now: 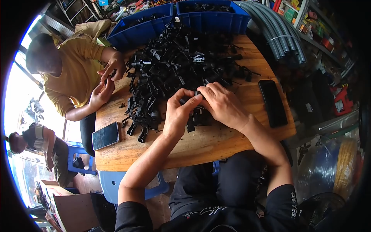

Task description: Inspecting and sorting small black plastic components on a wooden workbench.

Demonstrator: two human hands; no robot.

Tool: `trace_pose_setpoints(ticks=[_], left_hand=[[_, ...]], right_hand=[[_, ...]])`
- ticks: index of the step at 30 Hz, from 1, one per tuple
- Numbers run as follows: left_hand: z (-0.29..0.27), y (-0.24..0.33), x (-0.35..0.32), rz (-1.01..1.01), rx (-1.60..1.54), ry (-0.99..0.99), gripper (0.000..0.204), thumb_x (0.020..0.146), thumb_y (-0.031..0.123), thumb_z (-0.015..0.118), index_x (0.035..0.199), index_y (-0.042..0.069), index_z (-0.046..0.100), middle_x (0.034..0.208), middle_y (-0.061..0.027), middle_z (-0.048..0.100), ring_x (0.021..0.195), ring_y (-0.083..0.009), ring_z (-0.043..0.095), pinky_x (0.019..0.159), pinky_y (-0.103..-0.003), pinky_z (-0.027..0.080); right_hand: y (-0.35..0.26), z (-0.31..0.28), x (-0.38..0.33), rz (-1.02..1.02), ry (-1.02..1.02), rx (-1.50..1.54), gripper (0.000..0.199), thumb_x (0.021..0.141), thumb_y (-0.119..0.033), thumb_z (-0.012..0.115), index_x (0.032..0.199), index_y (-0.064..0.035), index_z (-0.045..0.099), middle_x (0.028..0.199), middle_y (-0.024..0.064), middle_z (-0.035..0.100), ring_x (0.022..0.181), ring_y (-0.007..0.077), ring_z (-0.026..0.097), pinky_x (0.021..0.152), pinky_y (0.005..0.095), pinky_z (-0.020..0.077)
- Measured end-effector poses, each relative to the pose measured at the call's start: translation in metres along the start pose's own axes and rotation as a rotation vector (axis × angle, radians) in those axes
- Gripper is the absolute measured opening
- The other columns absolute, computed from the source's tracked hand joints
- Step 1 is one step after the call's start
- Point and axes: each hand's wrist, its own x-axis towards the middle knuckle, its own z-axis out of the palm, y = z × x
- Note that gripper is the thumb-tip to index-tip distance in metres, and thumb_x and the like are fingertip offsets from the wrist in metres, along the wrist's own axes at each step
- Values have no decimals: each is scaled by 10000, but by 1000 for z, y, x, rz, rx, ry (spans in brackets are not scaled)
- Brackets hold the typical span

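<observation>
The left hand [178, 112] and the right hand [223, 104] meet over the round wooden table [201, 145], and both pinch one small black plastic part [197, 95] between their fingertips. It sits at the near edge of a big heap of black plastic parts [177, 65]. Two blue plastic bins [162, 19] stand behind the heap. One flat black phone [272, 103] lies to the right, and another phone with a shiny screen [105, 135] lies to the left. A person in a yellow shirt [79, 65] sits at the table's left side.

A workshop: blue parts bins [162, 17], grey hoses [278, 34], cluttered shelves [320, 34], black plastic parts [174, 65] heaped on a wooden table [216, 143].
</observation>
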Motion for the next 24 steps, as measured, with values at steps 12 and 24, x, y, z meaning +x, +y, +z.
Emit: trace_pose_setpoints(ticks=[12, 24], left_hand=[[-9, -22, 12, 344, 139, 58, 202, 696, 90, 715, 785, 7, 555, 779, -48, 565, 745, -108, 513, 631, -255, 437], [-25, 6, 6, -82, -655, -33, 166, 809, 55, 588, 941, 104, 499, 869, -41, 553, 735, -156, 625, 534, -232, 489]], right_hand=[[-13, 5, 11, 62, 95, 118, 289, 670, 16, 655, 933, -10, 538, 840, 142, 584, 828, 337, 596, 694, 394, 491], [-13, -42, 20, 475, -497, 411, 199, 744, -94, 650, 901, 14, 593, 775, 60, 589, 706, 117, 540, 627, 244, 438]])
